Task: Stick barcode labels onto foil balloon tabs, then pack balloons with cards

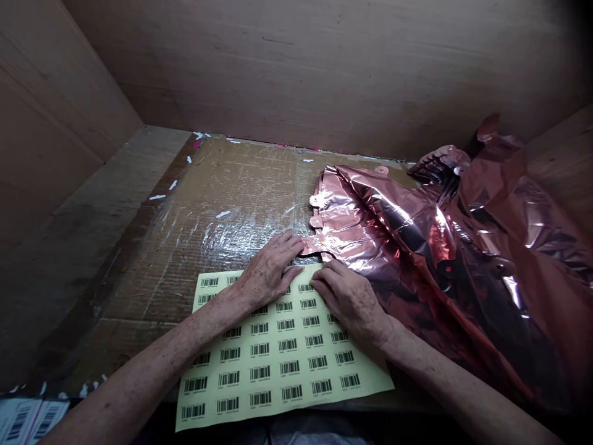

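A pale yellow sheet of barcode labels [287, 358] lies in front of me, printed in rows. My left hand [271, 266] rests across its top edge, fingers stretched out and lying flat. Those fingertips touch a tab [311, 245] on the pink metallic foil balloons [370, 228]. My right hand [347, 296] is closed at the sheet's upper right, thumb and fingertips pinched together on its top edge. Whether a single label is between them is hidden. The foil balloons are flat, stacked and creased, with several round-ended tabs sticking out to the left.
Brown cardboard under clear tape [231, 191] covers the work surface. Small white paper scraps [223, 214] are scattered on it. Wooden panels [324, 68] rise at the back and sides. More crumpled foil [546, 235] spreads right. Other barcode labels [32, 420] show at lower left.
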